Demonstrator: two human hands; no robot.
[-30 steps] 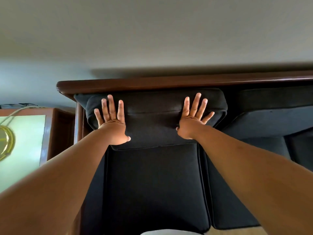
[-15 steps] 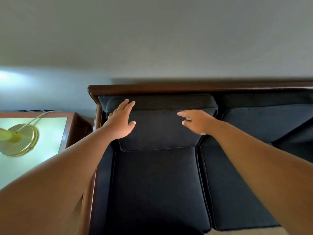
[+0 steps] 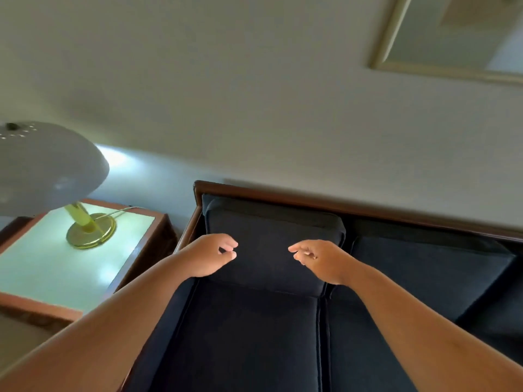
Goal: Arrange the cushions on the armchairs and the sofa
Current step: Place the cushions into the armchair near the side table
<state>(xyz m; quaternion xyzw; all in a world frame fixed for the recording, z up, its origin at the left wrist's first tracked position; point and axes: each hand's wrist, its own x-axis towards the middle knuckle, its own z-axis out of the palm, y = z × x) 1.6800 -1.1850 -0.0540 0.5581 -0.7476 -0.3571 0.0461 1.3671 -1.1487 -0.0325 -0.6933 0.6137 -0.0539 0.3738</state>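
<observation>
Head view: left hand [image 3: 210,254] and right hand [image 3: 318,257] hover before the end back cushion [image 3: 271,239], fingers loosely curled, grasping nothing. Cushion sits upright against the sofa [image 3: 353,209] back. Next, probably: check the neighbouring back cushion [image 3: 424,267], square its edges with flat palms.

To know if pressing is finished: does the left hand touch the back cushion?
Cannot tell. In the head view the left hand, fingers curled, overlaps the back cushion, and this one angle shows neither gap nor contact.
</observation>
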